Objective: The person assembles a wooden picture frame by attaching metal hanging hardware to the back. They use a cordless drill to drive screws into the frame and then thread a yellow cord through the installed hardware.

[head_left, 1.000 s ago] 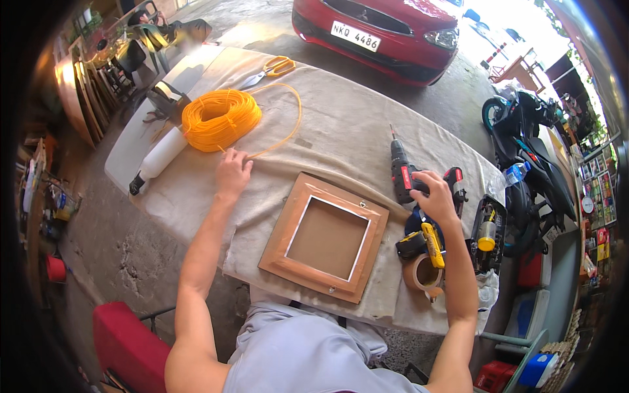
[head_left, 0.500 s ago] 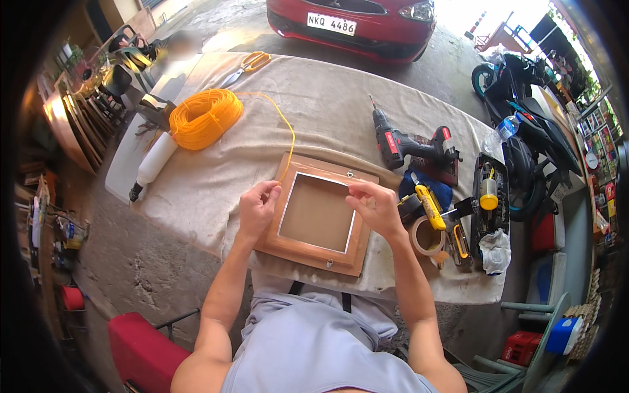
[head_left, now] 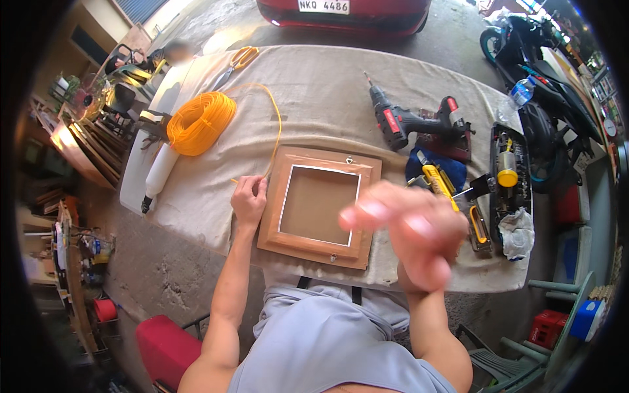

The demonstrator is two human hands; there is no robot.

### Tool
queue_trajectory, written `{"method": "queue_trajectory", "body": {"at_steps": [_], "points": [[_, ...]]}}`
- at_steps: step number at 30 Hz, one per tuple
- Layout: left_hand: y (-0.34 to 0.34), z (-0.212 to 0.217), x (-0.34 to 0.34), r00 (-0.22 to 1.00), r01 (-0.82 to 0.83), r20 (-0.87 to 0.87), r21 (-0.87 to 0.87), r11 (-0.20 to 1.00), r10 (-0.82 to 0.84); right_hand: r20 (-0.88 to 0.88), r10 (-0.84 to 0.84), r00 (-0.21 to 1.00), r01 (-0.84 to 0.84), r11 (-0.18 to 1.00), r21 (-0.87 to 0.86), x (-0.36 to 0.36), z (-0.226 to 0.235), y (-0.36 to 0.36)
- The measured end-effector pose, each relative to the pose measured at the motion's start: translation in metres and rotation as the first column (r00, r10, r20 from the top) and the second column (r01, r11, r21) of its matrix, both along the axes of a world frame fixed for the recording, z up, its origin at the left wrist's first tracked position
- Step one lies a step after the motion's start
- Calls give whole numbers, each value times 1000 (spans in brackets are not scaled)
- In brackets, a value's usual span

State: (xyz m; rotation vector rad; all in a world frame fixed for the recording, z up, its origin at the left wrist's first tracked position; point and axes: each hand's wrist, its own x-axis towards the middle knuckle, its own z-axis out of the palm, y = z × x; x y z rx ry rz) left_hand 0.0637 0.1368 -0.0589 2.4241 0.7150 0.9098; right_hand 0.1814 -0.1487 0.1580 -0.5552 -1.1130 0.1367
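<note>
1. Since half a second ago, the right hand [head_left: 409,232] has lifted off the wooden frame [head_left: 319,206] toward the camera, blurred, fingers loose, holding nothing.
2. Left hand [head_left: 249,200] pinches the yellow cord [head_left: 275,128] end at the frame's left edge.
3. Seemingly stringing the frame; next, the cord needs feeding to the small hanger.
4. Frame lies flat on the surface [head_left: 327,85] between both hands, long axis running away from the person.

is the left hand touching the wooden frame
Touching. The head view shows the left hand resting against the left outer edge of the wooden frame, with no cloth visible between them; it pinches the yellow cord end.
</note>
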Motion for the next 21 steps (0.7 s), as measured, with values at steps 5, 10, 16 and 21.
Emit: {"method": "queue_trajectory", "body": {"at_steps": [5,10,16,21], "points": [[-2,7,6,997,-12,-77,-15,1000,10,-169,-188,968,206,974,93,-31,28,-7],[-2,8,-4,991,-36,-130,-19,999,33,-387,-257,886,357,909,214,-61,50,5],[-1,5,4,988,-17,-155,-70,997,6,-353,-131,926,257,905,338,-47,30,-11],[1,5,-1,984,-35,-176,-55,998,25,-343,-63,937,194,911,363,-43,26,-17]]}}
